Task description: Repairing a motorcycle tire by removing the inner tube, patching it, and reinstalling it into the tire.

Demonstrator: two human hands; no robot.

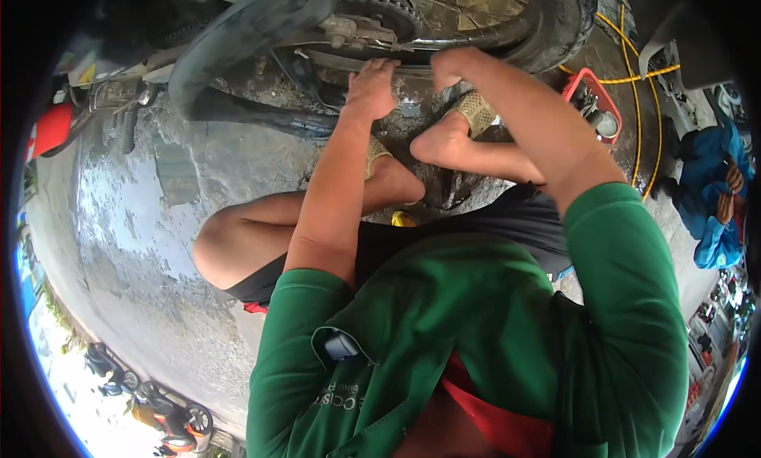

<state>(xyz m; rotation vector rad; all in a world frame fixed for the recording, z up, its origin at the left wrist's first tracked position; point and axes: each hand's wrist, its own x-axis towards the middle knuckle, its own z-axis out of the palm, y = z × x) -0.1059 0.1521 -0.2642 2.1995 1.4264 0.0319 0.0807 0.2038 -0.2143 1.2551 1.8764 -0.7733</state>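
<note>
A motorcycle's rear wheel lies ahead of me, its chain sprocket (369, 10) and metal rim (337, 60) showing. Its black tyre (567, 22) curves round on the right. On the left a wide loop of black rubber (238, 57) hangs out from the wheel; whether it is tyre or inner tube I cannot tell. My left hand (371, 89) rests with its fingers laid out at the lower edge of the rim, holding nothing visible. Close by on the right, my right hand (458, 65) is curled closed against the tyre's lower edge. What its fingers grip is hidden.
A red plastic basket (593, 101) with metal parts stands at the right, near a yellow hose (638, 77). Another person in blue (717, 188) sits farther right. My sandalled feet are below the wheel. Parked motorbikes (170, 414) stand at the lower left beyond the wet concrete floor (135, 212).
</note>
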